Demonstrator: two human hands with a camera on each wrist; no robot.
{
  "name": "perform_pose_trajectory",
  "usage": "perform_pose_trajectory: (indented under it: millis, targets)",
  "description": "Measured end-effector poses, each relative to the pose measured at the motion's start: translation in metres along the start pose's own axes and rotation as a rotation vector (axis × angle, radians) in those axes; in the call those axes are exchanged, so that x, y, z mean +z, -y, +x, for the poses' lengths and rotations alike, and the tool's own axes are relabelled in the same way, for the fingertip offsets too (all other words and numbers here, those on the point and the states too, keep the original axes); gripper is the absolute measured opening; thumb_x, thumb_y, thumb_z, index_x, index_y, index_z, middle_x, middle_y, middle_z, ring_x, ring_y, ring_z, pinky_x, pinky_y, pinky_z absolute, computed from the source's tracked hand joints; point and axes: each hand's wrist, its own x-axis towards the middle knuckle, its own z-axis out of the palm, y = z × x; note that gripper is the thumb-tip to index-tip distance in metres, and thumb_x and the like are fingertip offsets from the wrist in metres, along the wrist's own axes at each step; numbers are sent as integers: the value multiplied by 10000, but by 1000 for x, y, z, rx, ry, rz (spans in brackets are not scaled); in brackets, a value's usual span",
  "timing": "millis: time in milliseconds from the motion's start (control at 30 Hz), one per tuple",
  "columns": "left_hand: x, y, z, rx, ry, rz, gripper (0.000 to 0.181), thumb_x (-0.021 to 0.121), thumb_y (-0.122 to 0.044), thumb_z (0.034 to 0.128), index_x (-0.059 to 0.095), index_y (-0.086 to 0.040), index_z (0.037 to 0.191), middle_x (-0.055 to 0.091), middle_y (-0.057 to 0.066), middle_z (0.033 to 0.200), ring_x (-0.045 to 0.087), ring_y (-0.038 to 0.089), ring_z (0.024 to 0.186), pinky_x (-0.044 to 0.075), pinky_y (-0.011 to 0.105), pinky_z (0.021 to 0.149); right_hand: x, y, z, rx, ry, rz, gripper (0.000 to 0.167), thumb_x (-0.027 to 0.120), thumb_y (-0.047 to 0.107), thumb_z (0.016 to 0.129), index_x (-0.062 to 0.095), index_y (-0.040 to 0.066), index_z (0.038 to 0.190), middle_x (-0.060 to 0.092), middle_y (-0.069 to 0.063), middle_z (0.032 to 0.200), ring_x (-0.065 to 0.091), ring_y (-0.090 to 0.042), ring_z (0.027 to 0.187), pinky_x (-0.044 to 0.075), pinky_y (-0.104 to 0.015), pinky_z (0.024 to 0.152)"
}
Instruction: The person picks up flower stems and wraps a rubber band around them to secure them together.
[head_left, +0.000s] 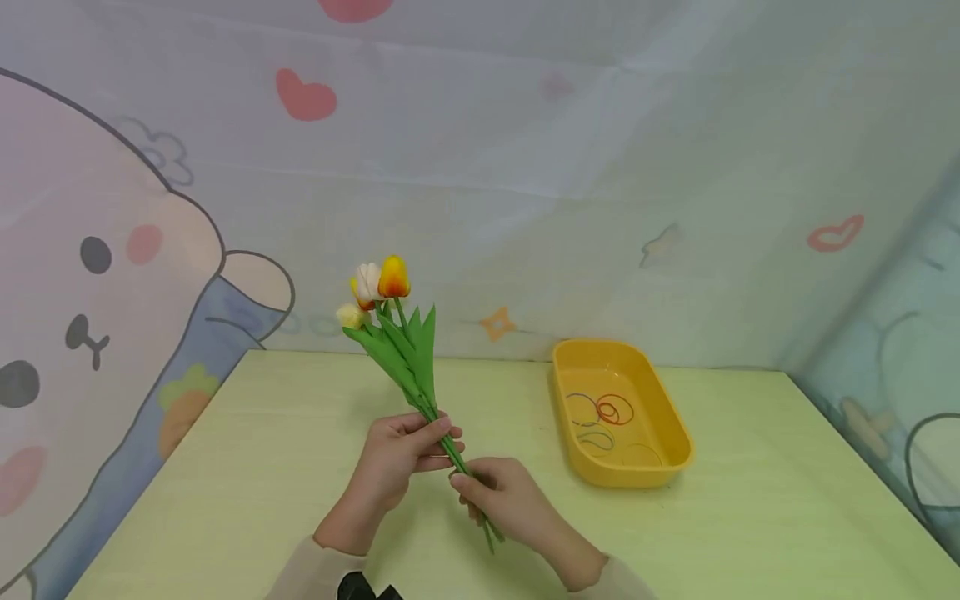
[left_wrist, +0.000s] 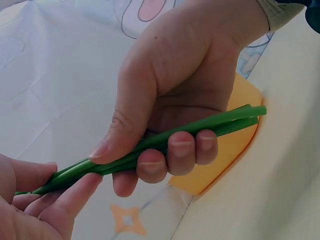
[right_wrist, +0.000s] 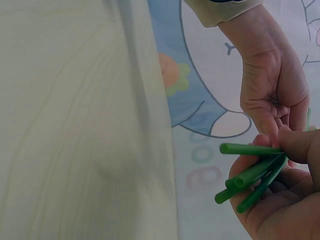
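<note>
Tulip bunch (head_left: pixel 411 358), and both hands are on it, held up over the tabletop (head_left: pixel 750 467). The left hand (head_left: pixel 397 458) pinches the stems (left_wrist: pixel 235 116) just below the leaves (head_left: pixel 427 350); the right hand (head_left: pixel 506 500) is curled round them lower down, with the cut ends poking out past its fingers. Flower heads (head_left: pixel 394 277) lean up and away beyond the left hand. Off to the right of the right hand there's a yellow tray (head_left: pixel 637 478) with rubber bands (head_left: pixel 600 409) in it.

Looks artificial, so I'd guess light, with stiffish, kinda slick stems that could slide against each other. Best hold is probably that bare stretch under the leaves, since the blooms look easier to squash.

Hard to make out: exact flower count, as the heads overlap. Fingers cover parts of the stems, neither wrist view shows the blooms, and some dark thing (head_left: pixel 356 587) by the left sleeve is cut off.
</note>
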Motion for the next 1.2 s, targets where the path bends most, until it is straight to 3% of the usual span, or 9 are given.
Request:
perform_pose_trajectory:
  millis: [167, 400, 633, 767, 967, 1200]
  targets:
    - [2, 1, 0, 21, 66, -16, 239, 609, -37, 938, 597, 170, 1056, 707, 33, 806, 718, 133, 766, 604, 298, 710, -10, 1, -5, 8, 50, -17, 286, 599, 227, 971, 651, -49, 918, 632, -29, 708, 595, -87, 609, 503, -206, 564]
    - [5, 1, 0, 33, 81, -7, 244, 610, -46, 940, 601, 168, 1057, 698, 27, 801, 720, 150, 779, 604, 287, 703, -49, 8, -16, 13, 68, -107, 413, 600, 266, 970, 598, -47, 1240, 704, -109, 1040, 674, -202, 958, 566, -298, 852]
    - [8, 0, 1, 25, 74, -16, 243, 613, -33, 934, 598, 174, 1062, 701, 36, 795, 718, 143, 762, 603, 267, 680, -103, 20, -25, 36, -23, -292, 462, 612, 336, 955, 588, 2, 1274, 677, -54, 1084, 640, -193, 994, 548, -281, 849]
    - [8, -1, 1, 18, 72, -24, 234, 607, -19, 933, 595, 175, 1063, 700, 42, 794, 718, 144, 761, 602, 261, 675, -125, 26, -27, 11, -68, -328, 455, 616, 292, 957, 575, -27, 1279, 670, -71, 1093, 630, -195, 986, 543, -259, 845]
    - [8, -1, 1, 21, 71, -25, 232, 613, -24, 931, 597, 171, 1055, 699, 42, 796, 719, 145, 767, 602, 260, 679, -143, 33, -29, -19, -103, -294, 454, 608, 212, 965, 522, -70, 1311, 640, -176, 1152, 639, -268, 986, 574, -278, 800]
    - [8, -4, -1, 30, 67, -27, 213, 606, -24, 937, 599, 160, 1045, 696, 34, 794, 719, 147, 773, 603, 268, 692, -159, 20, -27, 41, -181, -338, 478, 615, 280, 961, 529, -26, 1318, 632, -164, 1184, 640, -256, 986, 567, -305, 817]
